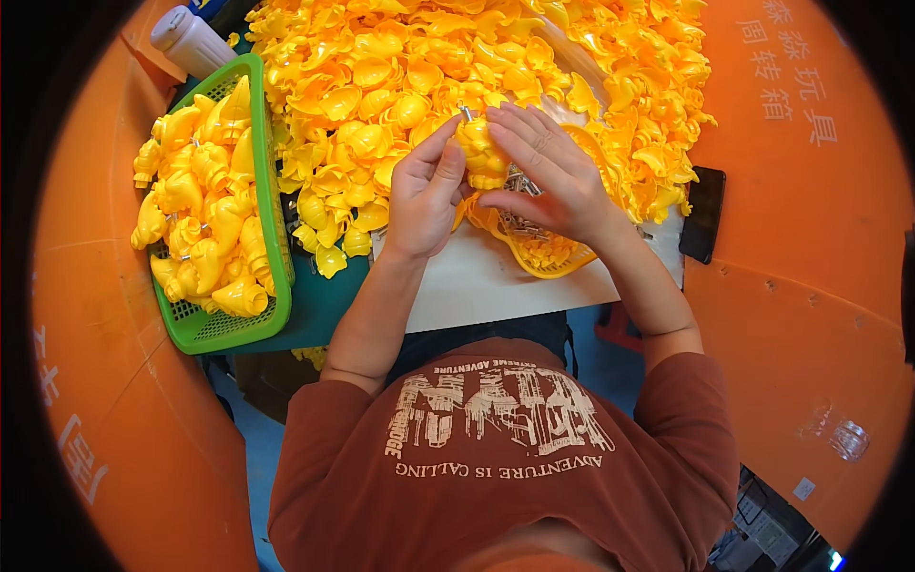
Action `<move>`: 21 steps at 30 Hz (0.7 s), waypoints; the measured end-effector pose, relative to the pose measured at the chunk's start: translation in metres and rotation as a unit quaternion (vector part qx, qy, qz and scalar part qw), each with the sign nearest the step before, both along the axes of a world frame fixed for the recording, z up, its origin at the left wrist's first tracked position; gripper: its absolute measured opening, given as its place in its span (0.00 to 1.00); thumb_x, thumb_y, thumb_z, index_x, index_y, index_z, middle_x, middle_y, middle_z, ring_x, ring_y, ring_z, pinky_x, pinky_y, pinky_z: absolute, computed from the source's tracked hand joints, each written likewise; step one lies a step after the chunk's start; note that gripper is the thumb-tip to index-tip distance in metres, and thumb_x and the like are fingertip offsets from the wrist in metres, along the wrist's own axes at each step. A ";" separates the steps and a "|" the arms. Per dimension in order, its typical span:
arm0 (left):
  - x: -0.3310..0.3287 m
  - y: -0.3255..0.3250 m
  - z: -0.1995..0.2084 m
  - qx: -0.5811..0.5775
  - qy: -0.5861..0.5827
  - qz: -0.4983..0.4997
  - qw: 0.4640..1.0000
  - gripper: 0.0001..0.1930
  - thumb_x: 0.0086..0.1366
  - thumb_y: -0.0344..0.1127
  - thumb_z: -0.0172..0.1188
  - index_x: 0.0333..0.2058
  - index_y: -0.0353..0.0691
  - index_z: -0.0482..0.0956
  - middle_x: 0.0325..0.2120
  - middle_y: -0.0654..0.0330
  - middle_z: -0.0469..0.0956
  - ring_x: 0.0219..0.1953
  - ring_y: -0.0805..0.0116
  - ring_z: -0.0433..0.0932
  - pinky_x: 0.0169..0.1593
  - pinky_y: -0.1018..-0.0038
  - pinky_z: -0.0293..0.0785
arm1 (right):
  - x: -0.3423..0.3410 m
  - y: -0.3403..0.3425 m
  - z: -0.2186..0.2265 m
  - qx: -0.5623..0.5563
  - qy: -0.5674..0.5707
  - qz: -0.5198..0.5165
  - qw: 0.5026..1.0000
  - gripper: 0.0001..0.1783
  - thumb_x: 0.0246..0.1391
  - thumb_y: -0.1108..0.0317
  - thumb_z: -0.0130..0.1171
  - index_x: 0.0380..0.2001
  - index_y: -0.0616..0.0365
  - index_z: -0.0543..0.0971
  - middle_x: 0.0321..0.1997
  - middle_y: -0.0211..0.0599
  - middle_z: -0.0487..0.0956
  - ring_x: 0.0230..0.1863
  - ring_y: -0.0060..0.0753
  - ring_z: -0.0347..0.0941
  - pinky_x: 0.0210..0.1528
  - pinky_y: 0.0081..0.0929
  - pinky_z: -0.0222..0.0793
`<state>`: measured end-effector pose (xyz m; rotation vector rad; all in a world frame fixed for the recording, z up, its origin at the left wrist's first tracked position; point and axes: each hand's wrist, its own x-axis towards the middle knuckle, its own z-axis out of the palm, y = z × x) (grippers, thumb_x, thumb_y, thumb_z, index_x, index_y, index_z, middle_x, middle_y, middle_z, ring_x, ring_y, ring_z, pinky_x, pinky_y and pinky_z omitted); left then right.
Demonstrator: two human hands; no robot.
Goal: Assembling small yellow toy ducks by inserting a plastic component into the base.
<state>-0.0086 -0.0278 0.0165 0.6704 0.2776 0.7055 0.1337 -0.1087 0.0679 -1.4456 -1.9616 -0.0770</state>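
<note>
One yellow toy part (pixel 484 162) is sitting in the pinch of the left hand (pixel 429 195), while the right hand (pixel 560 176) is spreading thumb and fingers wide around its right side.

Light is bright and fairly even. Right of the green basket (pixel 271 205), glossy yellow pieces (pixel 372 71) carry small white glints; left of that basket, the orange panel (pixel 86 286) bows with fisheye distortion, fading into blackness.
</note>
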 end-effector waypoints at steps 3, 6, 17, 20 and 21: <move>-0.002 0.001 -0.005 0.011 -0.008 -0.009 1.000 0.22 0.65 0.33 0.48 0.55 0.29 0.60 0.44 0.55 0.72 0.43 0.71 0.73 0.45 0.78 0.72 | -0.001 0.002 -0.001 0.014 0.006 0.004 1.000 0.36 0.33 0.64 0.70 0.49 0.66 0.70 0.51 0.47 0.71 0.54 0.48 0.67 0.56 0.40 0.61; 0.001 -0.002 -0.005 0.054 -0.001 0.040 0.998 0.24 0.62 0.31 0.53 0.55 0.28 0.59 0.45 0.54 0.71 0.45 0.70 0.72 0.47 0.76 0.71 | -0.004 0.003 -0.003 0.022 0.019 0.013 0.999 0.37 0.32 0.64 0.70 0.48 0.66 0.70 0.51 0.47 0.71 0.54 0.49 0.66 0.56 0.39 0.62; 0.000 -0.006 -0.003 0.106 -0.061 0.036 0.992 0.34 0.49 0.22 0.65 0.54 0.26 0.59 0.48 0.49 0.69 0.48 0.64 0.71 0.51 0.71 0.69 | -0.003 -0.001 -0.002 0.014 0.289 -0.053 0.956 0.22 0.54 0.67 0.54 0.51 0.66 0.69 0.50 0.47 0.72 0.55 0.40 0.66 0.56 0.29 0.61; -0.001 -0.009 -0.003 0.119 -0.057 0.036 0.991 0.34 0.49 0.23 0.65 0.54 0.26 0.59 0.49 0.50 0.67 0.49 0.63 0.70 0.52 0.70 0.68 | 0.003 0.000 0.005 -0.211 0.569 -0.008 0.795 0.18 0.57 0.68 0.50 0.49 0.67 0.70 0.48 0.45 0.74 0.51 0.36 0.70 0.53 0.26 0.63; -0.001 -0.009 -0.005 0.120 -0.058 0.032 0.991 0.34 0.49 0.23 0.65 0.54 0.26 0.59 0.49 0.50 0.67 0.49 0.63 0.70 0.52 0.70 0.68 | 0.001 0.003 0.002 -0.198 0.589 0.009 0.783 0.16 0.58 0.70 0.47 0.47 0.69 0.72 0.46 0.45 0.75 0.48 0.32 0.72 0.52 0.25 0.65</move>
